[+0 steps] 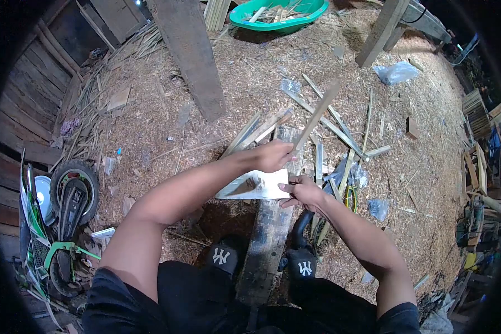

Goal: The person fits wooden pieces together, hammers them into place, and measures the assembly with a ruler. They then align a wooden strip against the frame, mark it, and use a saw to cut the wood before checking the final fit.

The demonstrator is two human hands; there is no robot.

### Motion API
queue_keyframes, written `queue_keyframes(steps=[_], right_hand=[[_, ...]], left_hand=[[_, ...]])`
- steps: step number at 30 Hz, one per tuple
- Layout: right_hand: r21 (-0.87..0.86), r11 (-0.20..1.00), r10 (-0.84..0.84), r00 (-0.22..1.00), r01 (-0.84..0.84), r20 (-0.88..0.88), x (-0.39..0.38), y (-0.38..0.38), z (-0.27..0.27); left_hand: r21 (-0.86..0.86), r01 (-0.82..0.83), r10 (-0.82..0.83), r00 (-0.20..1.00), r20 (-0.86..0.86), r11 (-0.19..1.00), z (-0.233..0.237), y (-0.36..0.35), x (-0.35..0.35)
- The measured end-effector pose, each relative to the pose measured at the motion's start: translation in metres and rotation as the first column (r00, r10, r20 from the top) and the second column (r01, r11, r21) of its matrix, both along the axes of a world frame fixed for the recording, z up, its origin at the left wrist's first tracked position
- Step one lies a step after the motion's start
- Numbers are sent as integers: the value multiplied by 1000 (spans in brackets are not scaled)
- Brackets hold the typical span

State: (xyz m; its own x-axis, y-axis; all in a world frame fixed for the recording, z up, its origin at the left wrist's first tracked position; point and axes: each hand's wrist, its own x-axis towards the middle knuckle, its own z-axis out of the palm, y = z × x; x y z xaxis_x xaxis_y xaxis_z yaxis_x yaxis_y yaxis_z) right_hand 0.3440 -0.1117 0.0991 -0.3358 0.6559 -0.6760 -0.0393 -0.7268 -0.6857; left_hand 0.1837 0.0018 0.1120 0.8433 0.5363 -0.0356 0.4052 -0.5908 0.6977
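My left hand is closed around the lower end of a long, narrow brownish strip, which slants up and away to the right. Just below it, my right hand pinches the right edge of a shiny flat metal sheet, thumb on top. The sheet tapers toward the left and reflects light. It lies across a worn wooden beam that runs between my legs. Part of the sheet's upper edge is hidden behind my left forearm.
Wood strips lie scattered ahead on the shavings-covered floor. A green basin holding scraps stands at the back, near a thick wooden post. To the left lies a small green bike. Clear plastic bags sit at right.
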Motion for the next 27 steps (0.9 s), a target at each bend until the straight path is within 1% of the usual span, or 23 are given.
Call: queue_keyframes(steps=[3,6,8,9,11,12,14,18,20,22,24,26,27], right_hand=[[14,1000,5,1000,-5,-7,0,1,1],[-10,1000,-12,1000,12,-10,1,0,-4],[-13,1000,-6,1000,6,-19,3,-1,-4],[-17,1000,-2,1000,2,-28,5,-1,-4],[-7,1000,14,1000,-14,-8,7,-1,-3],[3,1000,31,999,-31,11,7,-1,-2],[4,999,34,999,-34,16,6,-2,-1],[6,999,32,999,-33,17,5,-2,-2],[-2,1000,12,1000,-12,14,4,-3,2],[-12,1000,-8,1000,8,12,4,-4,2],[-44,996,-79,993,76,-82,3,-5,-2],[-72,993,-104,990,97,-98,4,-6,0],[-98,988,-129,985,118,-116,4,-6,1]], left_hand=[[-8,43,-43,998,34,999,1,3,5],[-14,63,-63,998,-7,998,4,3,7],[-74,26,-33,995,-95,997,6,1,7],[-75,26,-33,995,-94,997,8,-2,6],[-139,-28,19,998,-62,990,11,-8,3],[-140,-27,18,998,-63,990,12,-9,2],[-232,-29,39,999,38,972,14,-11,1],[-270,-12,32,997,72,963,-1,-5,1],[-286,-58,55,998,-18,956,-1,-4,2],[-314,-61,58,998,-19,948,-3,-2,2],[-341,-63,61,998,-18,938,3,-3,5],[-424,-109,65,991,-118,899,17,-6,7],[-423,-109,65,991,-117,900,9,-2,7]])
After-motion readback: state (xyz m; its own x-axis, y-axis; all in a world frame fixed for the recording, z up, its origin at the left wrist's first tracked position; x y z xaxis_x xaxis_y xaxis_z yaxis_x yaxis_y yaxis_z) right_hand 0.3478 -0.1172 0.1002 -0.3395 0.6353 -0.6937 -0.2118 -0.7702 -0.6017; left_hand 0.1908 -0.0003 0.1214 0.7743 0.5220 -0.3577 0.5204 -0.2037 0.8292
